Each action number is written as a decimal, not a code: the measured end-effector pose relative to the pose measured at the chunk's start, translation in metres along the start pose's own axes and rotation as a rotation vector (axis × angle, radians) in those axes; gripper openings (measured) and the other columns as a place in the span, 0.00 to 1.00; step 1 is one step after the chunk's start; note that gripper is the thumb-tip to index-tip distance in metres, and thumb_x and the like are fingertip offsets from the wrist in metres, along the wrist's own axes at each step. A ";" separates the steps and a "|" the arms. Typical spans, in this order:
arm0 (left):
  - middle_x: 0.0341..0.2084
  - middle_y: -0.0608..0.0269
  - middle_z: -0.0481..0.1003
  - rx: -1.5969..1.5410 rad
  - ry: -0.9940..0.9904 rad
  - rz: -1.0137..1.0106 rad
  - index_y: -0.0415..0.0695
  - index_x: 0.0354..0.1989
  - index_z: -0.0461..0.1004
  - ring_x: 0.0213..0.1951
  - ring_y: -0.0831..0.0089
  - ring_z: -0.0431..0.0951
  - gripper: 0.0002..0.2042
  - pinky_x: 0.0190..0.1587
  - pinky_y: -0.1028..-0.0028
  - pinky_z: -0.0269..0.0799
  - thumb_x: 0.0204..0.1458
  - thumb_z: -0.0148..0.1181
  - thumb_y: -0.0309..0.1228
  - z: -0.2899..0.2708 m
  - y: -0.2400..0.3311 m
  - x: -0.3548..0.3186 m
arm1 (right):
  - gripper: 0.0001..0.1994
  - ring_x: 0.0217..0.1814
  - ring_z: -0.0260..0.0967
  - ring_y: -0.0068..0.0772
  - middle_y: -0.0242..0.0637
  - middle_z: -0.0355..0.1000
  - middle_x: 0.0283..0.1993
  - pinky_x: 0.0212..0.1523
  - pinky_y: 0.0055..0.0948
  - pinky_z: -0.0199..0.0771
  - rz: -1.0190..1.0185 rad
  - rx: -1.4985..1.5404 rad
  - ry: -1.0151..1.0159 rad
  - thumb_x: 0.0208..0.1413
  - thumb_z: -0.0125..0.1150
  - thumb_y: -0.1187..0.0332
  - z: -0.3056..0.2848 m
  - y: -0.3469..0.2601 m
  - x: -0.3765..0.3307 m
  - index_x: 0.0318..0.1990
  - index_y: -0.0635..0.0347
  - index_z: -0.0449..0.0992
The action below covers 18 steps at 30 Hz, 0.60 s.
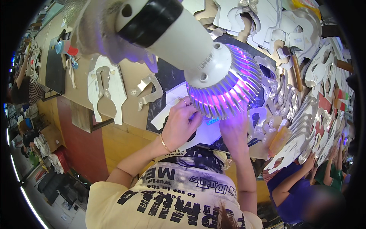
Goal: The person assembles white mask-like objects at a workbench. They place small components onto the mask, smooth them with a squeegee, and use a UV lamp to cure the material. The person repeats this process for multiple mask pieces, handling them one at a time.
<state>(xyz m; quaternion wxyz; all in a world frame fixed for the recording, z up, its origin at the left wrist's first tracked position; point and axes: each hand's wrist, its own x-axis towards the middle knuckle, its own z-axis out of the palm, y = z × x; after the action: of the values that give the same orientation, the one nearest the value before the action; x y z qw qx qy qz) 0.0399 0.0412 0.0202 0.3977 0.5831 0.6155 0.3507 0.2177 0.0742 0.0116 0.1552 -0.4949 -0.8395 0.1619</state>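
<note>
A lamp (pixel 228 82) with a finned head glows purple and hangs over the work, hiding much of it. Beneath it lies a white cut-out pattern piece (pixel 207 133) on a dark marbled board (pixel 154 108). My left hand (pixel 182 124), wearing a ring and a bracelet, rests at the piece's left part with its fingers bent and closed. What its fingertips hold is hidden. My right hand (pixel 234 128) is over the piece's right part, and the lamp head covers its fingers. Small blue marks show on the piece between both hands.
To the left lie a white template (pixel 114 89) and grey curved pieces (pixel 152 89). Stacked cut-out templates (pixel 305 139) fill the right side, with a hammer (pixel 295 68) and a yellowish bottle (pixel 279 139) among them. Scissors (pixel 73 63) lie far left. Another person (pixel 289 191) works at right.
</note>
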 end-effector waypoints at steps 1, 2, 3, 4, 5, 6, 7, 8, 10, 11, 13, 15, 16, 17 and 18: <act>0.32 0.49 0.75 -0.017 0.005 -0.019 0.33 0.32 0.78 0.30 0.53 0.76 0.04 0.35 0.63 0.73 0.49 0.61 0.20 0.000 0.000 -0.001 | 0.21 0.55 0.64 0.51 0.46 0.66 0.52 0.52 0.43 0.71 -0.006 0.002 0.002 0.44 0.59 0.79 0.000 -0.001 -0.003 0.49 0.59 0.78; 0.32 0.49 0.74 -0.005 -0.012 -0.030 0.33 0.32 0.78 0.30 0.54 0.76 0.04 0.34 0.64 0.73 0.49 0.61 0.20 0.001 -0.001 -0.002 | 0.19 0.56 0.63 0.53 0.47 0.66 0.53 0.53 0.44 0.71 -0.011 0.005 0.004 0.44 0.59 0.79 0.000 -0.002 -0.005 0.48 0.59 0.78; 0.32 0.49 0.74 -0.002 -0.017 -0.038 0.33 0.31 0.78 0.29 0.54 0.76 0.03 0.34 0.64 0.73 0.50 0.61 0.20 0.001 -0.002 -0.003 | 0.18 0.56 0.63 0.54 0.48 0.66 0.53 0.54 0.46 0.70 -0.014 0.006 -0.005 0.44 0.59 0.79 0.001 -0.003 -0.007 0.46 0.60 0.79; 0.32 0.49 0.74 0.000 -0.023 -0.044 0.32 0.31 0.77 0.28 0.54 0.76 0.03 0.33 0.64 0.73 0.50 0.61 0.21 0.001 -0.003 -0.002 | 0.16 0.57 0.63 0.56 0.49 0.65 0.53 0.55 0.49 0.69 -0.015 0.006 -0.013 0.44 0.59 0.79 0.003 -0.004 -0.008 0.44 0.61 0.79; 0.31 0.49 0.74 0.004 -0.019 -0.038 0.32 0.32 0.77 0.28 0.55 0.76 0.04 0.33 0.64 0.73 0.51 0.61 0.21 0.001 -0.004 -0.002 | 0.15 0.57 0.62 0.57 0.49 0.65 0.53 0.55 0.51 0.68 -0.024 0.007 -0.024 0.44 0.60 0.79 0.005 -0.004 -0.009 0.42 0.61 0.80; 0.31 0.50 0.74 0.007 -0.014 -0.033 0.32 0.32 0.78 0.28 0.55 0.76 0.04 0.33 0.65 0.74 0.51 0.61 0.21 0.001 -0.005 -0.002 | 0.13 0.57 0.62 0.58 0.50 0.65 0.53 0.56 0.52 0.67 -0.022 -0.002 -0.022 0.44 0.60 0.79 0.007 -0.004 -0.009 0.40 0.62 0.80; 0.31 0.50 0.74 0.008 -0.023 -0.025 0.32 0.32 0.78 0.28 0.56 0.77 0.04 0.33 0.65 0.74 0.52 0.62 0.21 0.001 -0.005 -0.001 | 0.12 0.57 0.62 0.59 0.51 0.65 0.54 0.57 0.54 0.66 -0.027 -0.009 -0.024 0.44 0.60 0.78 0.010 -0.004 -0.009 0.39 0.63 0.80; 0.32 0.50 0.74 0.006 0.004 -0.022 0.33 0.34 0.78 0.29 0.57 0.77 0.04 0.34 0.66 0.74 0.52 0.62 0.21 0.001 -0.007 0.002 | 0.11 0.57 0.61 0.60 0.51 0.65 0.54 0.58 0.56 0.65 -0.033 -0.021 -0.025 0.44 0.60 0.78 0.014 -0.003 -0.007 0.37 0.64 0.80; 0.33 0.51 0.75 -0.010 0.017 -0.037 0.34 0.37 0.79 0.30 0.59 0.79 0.05 0.34 0.68 0.76 0.52 0.63 0.21 0.000 -0.005 0.000 | 0.12 0.59 0.61 0.59 0.51 0.65 0.54 0.61 0.57 0.62 -0.029 -0.060 -0.061 0.45 0.59 0.77 0.016 -0.004 -0.006 0.40 0.63 0.79; 0.34 0.52 0.75 -0.068 0.040 -0.082 0.35 0.39 0.79 0.31 0.61 0.79 0.06 0.35 0.68 0.76 0.52 0.63 0.21 0.001 -0.003 -0.002 | 0.13 0.60 0.61 0.59 0.51 0.65 0.54 0.63 0.57 0.61 -0.023 -0.081 -0.085 0.46 0.59 0.77 0.015 -0.005 -0.006 0.42 0.62 0.79; 0.37 0.54 0.74 -0.187 0.089 -0.170 0.37 0.43 0.79 0.33 0.63 0.81 0.09 0.37 0.69 0.77 0.52 0.63 0.21 0.002 0.000 -0.011 | 0.16 0.63 0.60 0.56 0.49 0.66 0.56 0.67 0.58 0.57 -0.059 -0.111 -0.073 0.47 0.59 0.75 0.012 -0.007 -0.004 0.46 0.60 0.78; 0.41 0.55 0.73 -0.182 0.101 -0.162 0.38 0.45 0.78 0.35 0.63 0.81 0.11 0.39 0.70 0.78 0.52 0.64 0.21 0.000 -0.001 -0.022 | 0.19 0.61 0.63 0.53 0.47 0.69 0.54 0.65 0.56 0.58 -0.088 -0.130 -0.071 0.48 0.58 0.76 0.006 -0.008 -0.002 0.50 0.57 0.78; 0.43 0.55 0.72 -0.179 0.108 -0.157 0.38 0.46 0.78 0.36 0.64 0.81 0.12 0.39 0.70 0.78 0.52 0.64 0.21 -0.002 -0.003 -0.027 | 0.19 0.59 0.66 0.51 0.45 0.71 0.52 0.61 0.53 0.61 -0.099 -0.135 -0.073 0.48 0.57 0.77 0.003 -0.008 -0.001 0.50 0.56 0.78; 0.44 0.55 0.72 -0.094 0.087 -0.098 0.39 0.46 0.78 0.37 0.64 0.81 0.12 0.39 0.70 0.78 0.52 0.64 0.21 -0.006 -0.006 -0.033 | 0.20 0.56 0.68 0.49 0.44 0.74 0.50 0.58 0.50 0.65 -0.096 -0.139 -0.095 0.48 0.57 0.78 0.001 -0.008 0.000 0.51 0.55 0.79; 0.45 0.56 0.71 -0.010 0.066 -0.040 0.39 0.47 0.77 0.37 0.63 0.80 0.13 0.39 0.69 0.78 0.52 0.63 0.20 -0.010 -0.010 -0.037 | 0.22 0.56 0.68 0.49 0.44 0.74 0.50 0.58 0.50 0.65 -0.121 -0.150 -0.085 0.48 0.56 0.78 0.000 -0.008 0.002 0.53 0.54 0.78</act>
<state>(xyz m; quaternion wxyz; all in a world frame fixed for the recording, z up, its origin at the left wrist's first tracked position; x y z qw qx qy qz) 0.0267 0.0034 0.0186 0.3867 0.5569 0.6381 0.3649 0.2112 0.0722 0.0153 0.0914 -0.4464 -0.8834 0.1097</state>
